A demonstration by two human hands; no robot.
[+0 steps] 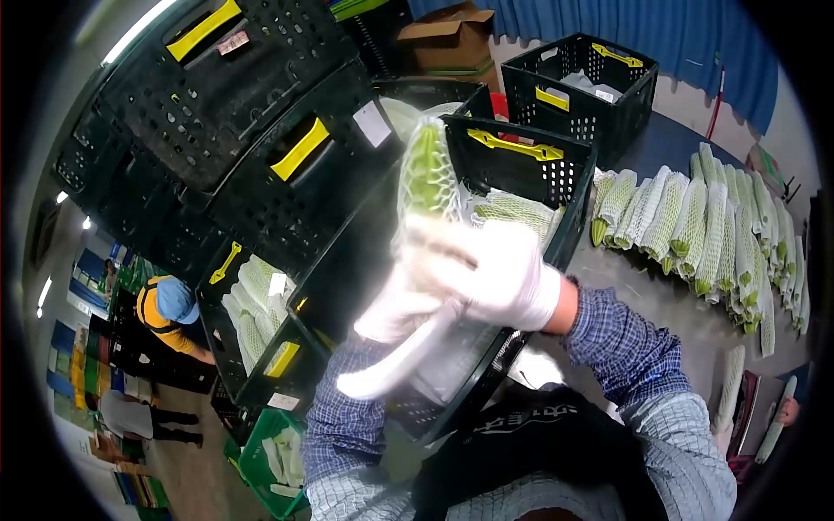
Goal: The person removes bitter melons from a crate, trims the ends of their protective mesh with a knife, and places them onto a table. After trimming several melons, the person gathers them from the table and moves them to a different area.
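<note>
Rising out of two white-gloved hands, the netted gourd (427, 169) stands nearly upright, green showing through its foam sleeve, its top in front of the black crate (530, 178). The right hand (504, 273) is curled closed around the gourd's lower part, fingers wrapped across it. The left hand (391, 317) sits just below, touching the right one. It is blurred, so I cannot tell how far it is closed. More sleeved gourds (712, 226) lie in a row on the tabletop (647, 300) at the right
</note>
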